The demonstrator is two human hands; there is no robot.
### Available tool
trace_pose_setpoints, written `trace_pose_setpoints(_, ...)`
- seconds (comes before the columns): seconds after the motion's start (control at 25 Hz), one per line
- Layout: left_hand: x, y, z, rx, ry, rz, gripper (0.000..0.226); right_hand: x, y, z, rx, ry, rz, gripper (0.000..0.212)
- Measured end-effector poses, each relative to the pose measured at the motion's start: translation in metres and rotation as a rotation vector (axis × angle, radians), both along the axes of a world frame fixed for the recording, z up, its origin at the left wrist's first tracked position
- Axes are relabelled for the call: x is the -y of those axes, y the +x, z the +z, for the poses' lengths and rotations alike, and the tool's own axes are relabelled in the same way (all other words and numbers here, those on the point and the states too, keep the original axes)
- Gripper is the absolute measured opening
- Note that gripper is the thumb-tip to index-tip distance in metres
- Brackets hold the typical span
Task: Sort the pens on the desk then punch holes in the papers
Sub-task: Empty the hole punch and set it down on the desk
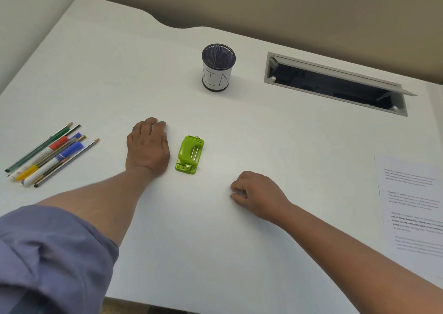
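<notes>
Sleeve [48, 253]; mesh cup [218, 67] labelled "BIN"

Left hand [147, 146] flat, palm down on bench [96, 74], fingers loosely spread, empty. Right hand [257, 194] curled in loose fist, knuckles up, resting on bench. Both forearms extended.

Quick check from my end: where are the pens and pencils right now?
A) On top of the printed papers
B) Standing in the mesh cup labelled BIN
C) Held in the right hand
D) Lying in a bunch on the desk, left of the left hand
D: the pens and pencils lie bunched on the desk left of the left hand; the mesh cup looks empty.
</notes>
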State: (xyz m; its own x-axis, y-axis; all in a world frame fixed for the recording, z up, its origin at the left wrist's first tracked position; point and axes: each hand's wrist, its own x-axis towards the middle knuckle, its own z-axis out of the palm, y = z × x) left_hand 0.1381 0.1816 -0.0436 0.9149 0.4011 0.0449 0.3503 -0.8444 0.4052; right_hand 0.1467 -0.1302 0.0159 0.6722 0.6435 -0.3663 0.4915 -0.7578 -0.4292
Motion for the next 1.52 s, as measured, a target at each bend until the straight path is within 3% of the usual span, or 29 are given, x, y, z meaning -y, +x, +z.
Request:
trace_pose_setpoints(0.24,-0.001,0.0,-0.001,0.006,-0.002,0.0,0.032,-0.007,-0.005,-0.001,0.133,-0.054,0.093,0.028)
trace_pose_setpoints(0.6,-0.001,0.0,-0.002,0.013,-0.001,0.001,0.032,-0.02,0.001,0.0,0.097,-0.174,0.148,0.014)
trace_pose_setpoints(0.68,-0.001,0.0,-0.002,0.013,-0.004,0.0,0.032,-0.019,0.008,-0.001,-0.044,-0.094,0.063,0.011)
trace_pose_setpoints(0.8,-0.001,0.0,-0.002,0.01,-0.001,-0.006,0.032,-0.011,0.023,0.001,-0.364,0.173,-0.291,0.015)
trace_pose_setpoints(0.92,-0.002,0.0,-0.003,0.007,0.002,-0.007,0.032,-0.007,0.03,-0.002,-0.551,0.359,-0.491,0.014)
trace_pose_setpoints(1.24,-0.002,0.0,-0.005,0.009,0.006,-0.007,0.031,-0.017,0.041,0.003,-0.567,0.53,-0.591,0.012)
trace_pose_setpoints(1.52,-0.002,0.0,-0.003,-0.012,0.004,-0.001,0.031,-0.08,0.132,0.058,-0.282,0.732,-0.632,0.011)
